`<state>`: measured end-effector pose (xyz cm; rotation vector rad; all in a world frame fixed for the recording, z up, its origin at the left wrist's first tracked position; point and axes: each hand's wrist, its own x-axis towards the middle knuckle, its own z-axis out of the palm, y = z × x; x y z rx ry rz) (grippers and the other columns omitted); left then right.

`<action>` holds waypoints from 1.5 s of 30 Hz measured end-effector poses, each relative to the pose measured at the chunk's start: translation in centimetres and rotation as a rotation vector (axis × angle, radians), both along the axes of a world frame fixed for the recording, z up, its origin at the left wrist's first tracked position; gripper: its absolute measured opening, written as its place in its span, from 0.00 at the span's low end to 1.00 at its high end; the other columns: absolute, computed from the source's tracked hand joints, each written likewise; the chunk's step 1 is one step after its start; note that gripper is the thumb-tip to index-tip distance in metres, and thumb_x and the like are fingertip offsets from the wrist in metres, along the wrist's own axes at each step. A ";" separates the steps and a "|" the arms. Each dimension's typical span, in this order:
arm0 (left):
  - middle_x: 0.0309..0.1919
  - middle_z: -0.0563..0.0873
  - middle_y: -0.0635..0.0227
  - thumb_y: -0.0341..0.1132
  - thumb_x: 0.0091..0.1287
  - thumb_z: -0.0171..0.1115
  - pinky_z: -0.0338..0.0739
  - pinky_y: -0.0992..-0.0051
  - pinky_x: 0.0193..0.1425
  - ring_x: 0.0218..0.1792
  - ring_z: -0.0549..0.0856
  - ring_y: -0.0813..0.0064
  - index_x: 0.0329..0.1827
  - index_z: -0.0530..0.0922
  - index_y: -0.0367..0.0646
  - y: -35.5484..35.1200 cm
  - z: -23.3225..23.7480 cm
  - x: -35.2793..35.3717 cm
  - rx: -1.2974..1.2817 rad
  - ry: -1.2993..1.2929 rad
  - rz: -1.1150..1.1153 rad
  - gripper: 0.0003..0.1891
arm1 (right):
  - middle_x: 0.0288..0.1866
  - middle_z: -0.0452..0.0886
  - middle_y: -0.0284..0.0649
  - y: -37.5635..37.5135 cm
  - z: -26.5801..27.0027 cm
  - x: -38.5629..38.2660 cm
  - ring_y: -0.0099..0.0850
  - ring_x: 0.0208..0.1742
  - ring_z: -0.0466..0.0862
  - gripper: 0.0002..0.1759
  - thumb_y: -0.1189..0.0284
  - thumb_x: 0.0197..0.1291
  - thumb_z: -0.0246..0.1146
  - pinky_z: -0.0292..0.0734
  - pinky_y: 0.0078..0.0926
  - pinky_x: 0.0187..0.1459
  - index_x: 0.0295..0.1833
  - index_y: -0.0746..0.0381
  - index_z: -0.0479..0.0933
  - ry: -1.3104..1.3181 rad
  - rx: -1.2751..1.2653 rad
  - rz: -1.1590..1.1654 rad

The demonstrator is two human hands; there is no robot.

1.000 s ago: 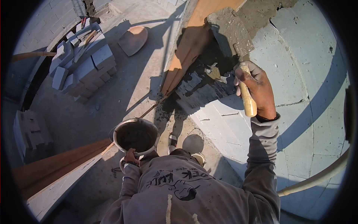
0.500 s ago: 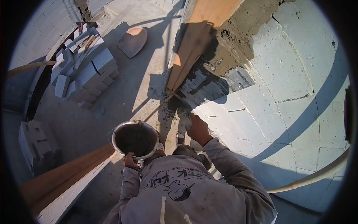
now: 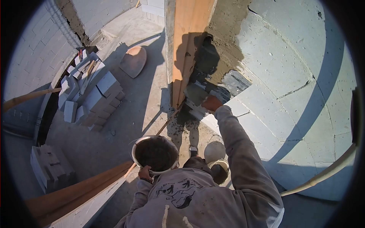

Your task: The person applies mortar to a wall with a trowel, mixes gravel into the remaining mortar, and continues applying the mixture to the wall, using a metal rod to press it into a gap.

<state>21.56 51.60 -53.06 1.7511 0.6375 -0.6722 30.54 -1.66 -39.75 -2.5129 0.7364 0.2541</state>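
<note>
My left hand point(image 3: 145, 173) is closed on the rim of a round bucket point(image 3: 176, 161) that holds dark grey mortar point(image 3: 155, 152). Out in front, my right hand point(image 3: 211, 103) is closed on a trowel point(image 3: 195, 95), whose blade lies against the wall beside the orange-brown board. Wet mortar point(image 3: 228, 45) covers the wall's upper part along this board point(image 3: 181, 64). Below it is a dark grey patch point(image 3: 236, 83), and pale blocks point(image 3: 273, 102) make up the rest of the wall. The trowel's handle is mostly hidden in my fingers.
Stacked white blocks point(image 3: 100, 93) stand at the left, with a smaller stack point(image 3: 53, 167) below. A shallow pan point(image 3: 134, 60) lies on the floor. A second bucket point(image 3: 222, 171) is near my body. A curved pole point(image 3: 323, 178) crosses the lower right.
My right hand has reached farther forward and right, bringing the trowel up to the wall by the board. The view has shifted, and the second bucket now shows more.
</note>
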 end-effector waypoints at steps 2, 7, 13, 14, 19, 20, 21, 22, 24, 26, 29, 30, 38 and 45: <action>0.21 0.78 0.65 0.33 0.50 0.65 0.76 0.67 0.25 0.22 0.79 0.70 0.26 0.77 0.39 0.0 -0.1 0.1 0.073 -0.036 -0.060 0.08 | 0.39 0.83 0.56 -1.6 3.5 0.2 0.46 0.40 0.83 0.25 0.61 0.43 0.64 0.78 0.39 0.41 0.44 0.70 0.80 0.044 0.087 0.015; 0.18 0.76 0.65 0.33 0.48 0.66 0.73 0.67 0.21 0.17 0.76 0.69 0.22 0.75 0.40 -3.0 5.2 0.0 0.012 0.246 0.358 0.08 | 0.38 0.83 0.56 -3.8 5.7 -1.9 0.47 0.42 0.84 0.26 0.59 0.43 0.65 0.77 0.40 0.44 0.42 0.70 0.80 0.035 0.144 0.031; 0.27 0.81 0.63 0.33 0.52 0.65 0.77 0.70 0.32 0.27 0.80 0.71 0.33 0.78 0.41 0.4 -0.1 -2.7 0.154 -0.116 -0.206 0.09 | 0.30 0.81 0.50 -4.4 9.9 -4.8 0.37 0.32 0.80 0.20 0.62 0.44 0.65 0.73 0.37 0.36 0.34 0.70 0.78 -0.167 0.369 -0.035; 0.31 0.82 0.63 0.33 0.53 0.64 0.78 0.70 0.36 0.30 0.82 0.72 0.37 0.79 0.41 0.5 -0.2 -2.9 0.206 -0.206 -0.354 0.10 | 0.29 0.81 0.49 -4.3 10.1 -5.0 0.37 0.31 0.80 0.20 0.62 0.44 0.66 0.73 0.37 0.35 0.33 0.70 0.78 -0.146 0.325 -0.038; 0.29 0.82 0.64 0.32 0.55 0.62 0.78 0.72 0.34 0.29 0.82 0.74 0.39 0.79 0.40 0.2 0.0 -2.8 0.409 -0.351 -0.714 0.09 | 0.27 0.80 0.49 -3.8 10.2 -5.9 0.37 0.31 0.80 0.20 0.60 0.46 0.66 0.73 0.36 0.34 0.31 0.70 0.77 -0.112 0.196 0.001; 0.29 0.82 0.64 0.32 0.55 0.62 0.78 0.72 0.34 0.29 0.82 0.74 0.39 0.79 0.40 -0.5 0.8 -2.9 0.408 -0.351 -0.711 0.09 | 0.27 0.80 0.50 -3.1 11.6 -6.3 0.37 0.31 0.80 0.21 0.60 0.47 0.65 0.74 0.35 0.34 0.32 0.70 0.77 -0.058 0.231 0.024; 0.24 0.79 0.64 0.32 0.51 0.64 0.75 0.70 0.27 0.24 0.79 0.72 0.30 0.77 0.40 -2.0 1.8 -2.6 0.192 -0.114 -0.243 0.07 | 0.27 0.79 0.50 -2.5 12.8 -6.6 0.38 0.30 0.80 0.22 0.59 0.48 0.65 0.75 0.35 0.34 0.33 0.71 0.77 -0.003 0.265 0.049; 0.19 0.77 0.65 0.32 0.47 0.66 0.72 0.68 0.21 0.19 0.77 0.69 0.22 0.75 0.39 -3.2 2.6 -2.5 -0.030 0.121 0.225 0.08 | 0.27 0.79 0.50 -2.2 13.8 -6.8 0.38 0.30 0.80 0.22 0.59 0.48 0.65 0.75 0.35 0.34 0.33 0.71 0.77 -0.002 0.262 0.054; 0.19 0.77 0.65 0.32 0.47 0.66 0.72 0.68 0.21 0.19 0.77 0.69 0.22 0.75 0.39 -4.1 3.3 -2.4 -0.061 0.170 0.317 0.08 | 0.30 0.80 0.55 -1.8 15.2 -6.9 0.45 0.35 0.81 0.23 0.58 0.51 0.63 0.77 0.37 0.39 0.38 0.70 0.78 -0.036 0.371 0.062; 0.19 0.77 0.65 0.32 0.47 0.66 0.72 0.68 0.21 0.19 0.77 0.69 0.22 0.75 0.39 -4.8 3.7 -2.3 -0.092 0.216 0.399 0.08 | 0.34 0.81 0.56 -4.2 12.4 -5.4 0.45 0.37 0.82 0.21 0.59 0.52 0.63 0.77 0.38 0.41 0.40 0.69 0.78 -0.077 0.189 0.146; 0.19 0.76 0.65 0.32 0.46 0.66 0.73 0.67 0.21 0.18 0.76 0.69 0.22 0.75 0.39 -5.4 3.8 -2.0 -0.048 0.213 0.357 0.08 | 0.40 0.81 0.59 -5.2 14.0 -3.4 0.54 0.44 0.80 0.22 0.58 0.52 0.64 0.75 0.41 0.46 0.45 0.66 0.78 -0.060 -0.081 0.319; 0.19 0.76 0.65 0.32 0.46 0.65 0.73 0.67 0.21 0.18 0.76 0.69 0.22 0.75 0.39 -5.3 3.3 -2.0 -0.052 0.214 0.350 0.08 | 0.43 0.79 0.60 -5.2 14.5 -2.8 0.53 0.47 0.80 0.25 0.54 0.54 0.62 0.74 0.41 0.48 0.46 0.66 0.78 0.004 -0.112 0.270; 0.25 0.81 0.61 0.34 0.54 0.64 0.78 0.72 0.29 0.25 0.81 0.72 0.37 0.78 0.35 -4.6 2.6 -2.5 -0.075 0.206 0.237 0.12 | 0.35 0.81 0.58 -4.0 21.0 -3.1 0.50 0.39 0.80 0.26 0.54 0.50 0.64 0.73 0.41 0.42 0.40 0.68 0.79 -0.100 -0.065 0.198; 0.33 0.83 0.60 0.32 0.52 0.68 0.80 0.67 0.35 0.31 0.83 0.67 0.47 0.77 0.43 -1.3 -0.7 -3.3 0.182 -0.167 -0.490 0.18 | 0.34 0.81 0.60 -2.1 26.9 -4.2 0.54 0.38 0.81 0.23 0.57 0.51 0.66 0.75 0.40 0.40 0.40 0.68 0.79 -0.168 -0.076 0.167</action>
